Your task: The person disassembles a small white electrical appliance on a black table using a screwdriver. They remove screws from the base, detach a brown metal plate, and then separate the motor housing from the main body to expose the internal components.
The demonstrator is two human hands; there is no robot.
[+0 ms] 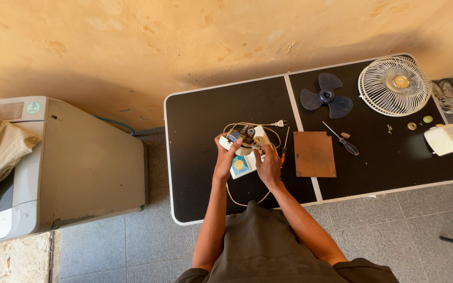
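Here both hands, left hand (227, 157); right hand (268, 166), grip the fan motor unit (245, 144).

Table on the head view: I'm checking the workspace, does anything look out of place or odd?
Yes. The fan lies in pieces over the black table: blue blade, white grille and cover lie apart on the right, while both hands hold the opened motor unit, wires exposed.

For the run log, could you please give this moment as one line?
left hand: grips fan motor unit | right hand: on its white base | table: fan blade, grille, screwdriver, brown board
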